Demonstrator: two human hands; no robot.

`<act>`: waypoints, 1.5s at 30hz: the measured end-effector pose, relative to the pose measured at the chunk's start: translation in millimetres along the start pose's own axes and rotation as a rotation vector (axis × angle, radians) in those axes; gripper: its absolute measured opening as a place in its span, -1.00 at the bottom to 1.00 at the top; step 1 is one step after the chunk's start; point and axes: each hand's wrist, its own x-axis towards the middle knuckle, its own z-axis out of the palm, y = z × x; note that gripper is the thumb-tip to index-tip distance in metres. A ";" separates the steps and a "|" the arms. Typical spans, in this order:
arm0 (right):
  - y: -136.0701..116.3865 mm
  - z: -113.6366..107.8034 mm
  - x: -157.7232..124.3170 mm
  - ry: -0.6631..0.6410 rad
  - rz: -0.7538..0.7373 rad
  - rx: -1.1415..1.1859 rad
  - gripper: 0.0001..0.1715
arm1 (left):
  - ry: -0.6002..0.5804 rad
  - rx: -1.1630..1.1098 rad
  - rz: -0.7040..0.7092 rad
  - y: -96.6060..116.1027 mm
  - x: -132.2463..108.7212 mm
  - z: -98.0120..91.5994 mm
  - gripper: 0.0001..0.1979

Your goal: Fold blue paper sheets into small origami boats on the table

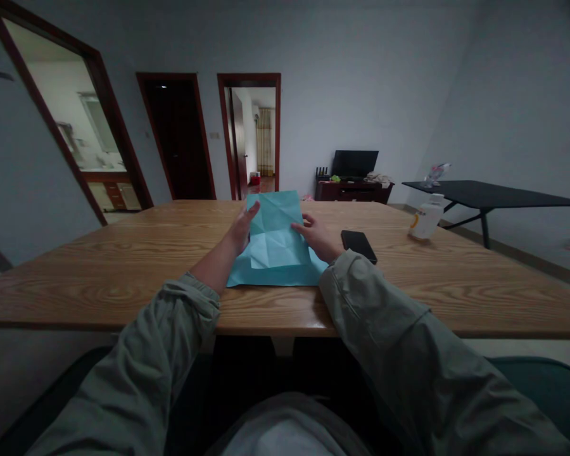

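A sheet of light blue paper (275, 240) lies on the wooden table (123, 278), marked by many crease lines. Its upper part seems raised or folded over the lower part, which spreads wider near the table's near edge. My left hand (242, 229) grips the sheet's left side with its fingers, and my right hand (317, 237) holds the right side. Grey-green sleeves cover both forearms up to the wrists. A black smartphone (358, 246) lies face down or dark just beyond my right hand, not touching it.
A white plastic bottle (426, 218) lies on its side at the table's right. Beyond the table stand a dark side table (489, 194), a dark wooden cabinet (352, 191) with a monitor (354, 163), and several doorways. The table's near edge runs beneath my forearms.
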 end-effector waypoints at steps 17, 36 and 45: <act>20.8 -16.7 10.5 -0.066 0.124 -0.059 -0.67 | 0.063 -0.138 -0.061 -20.9 10.6 -18.7 -0.61; 10.3 -20.8 9.1 0.060 -0.008 0.139 -0.75 | -0.328 0.156 -0.337 -8.1 -9.0 -17.3 -0.32; 2.6 -22.8 2.7 -0.036 0.156 0.060 -0.81 | -0.099 0.413 0.065 -22.1 5.7 -28.6 -0.57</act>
